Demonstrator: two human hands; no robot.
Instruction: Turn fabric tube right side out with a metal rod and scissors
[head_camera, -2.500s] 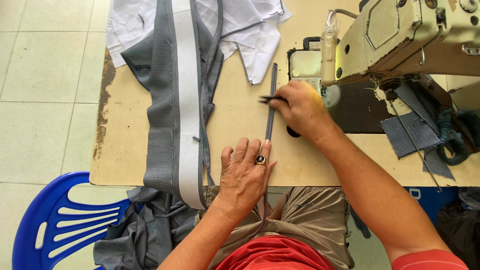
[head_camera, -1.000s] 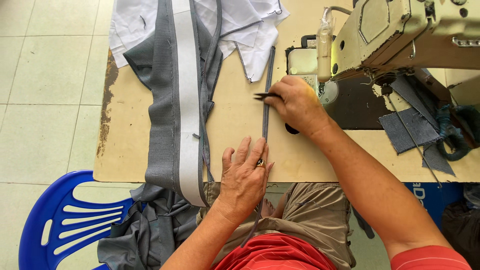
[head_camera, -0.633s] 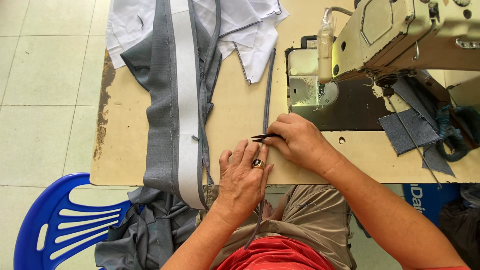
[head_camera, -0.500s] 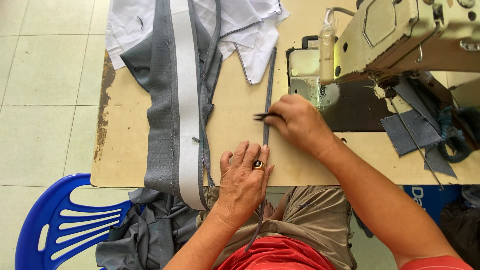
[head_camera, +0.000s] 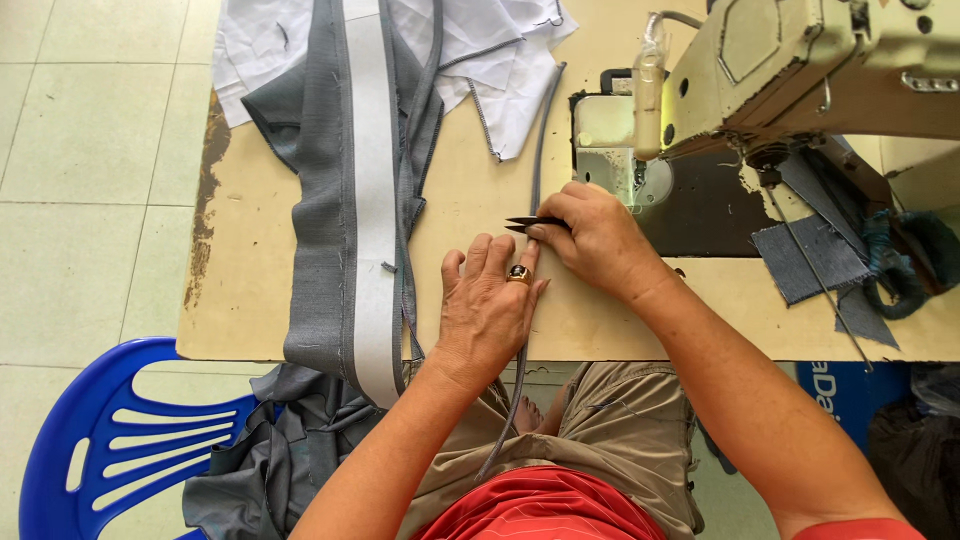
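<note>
Over at 9 o'clock a wide grey waistband piece (head_camera: 350, 200) with a pale stripe lies flat on the tan surface (head_camera: 250, 300), untouched as far as I can tell. Dead centre, the left hand (head_camera: 487, 310) presses open-palmed on a thin grey strip (head_camera: 540, 140) running toward 12 o'clock, gripping nothing. At about 1 o'clock of it the right hand (head_camera: 600, 240) has its grip closed on small black snips (head_camera: 530, 224) at the strip's edge, so I'd guess trimming is partway, with the far stretch by the sewing machine (head_camera: 790, 70) left.
</note>
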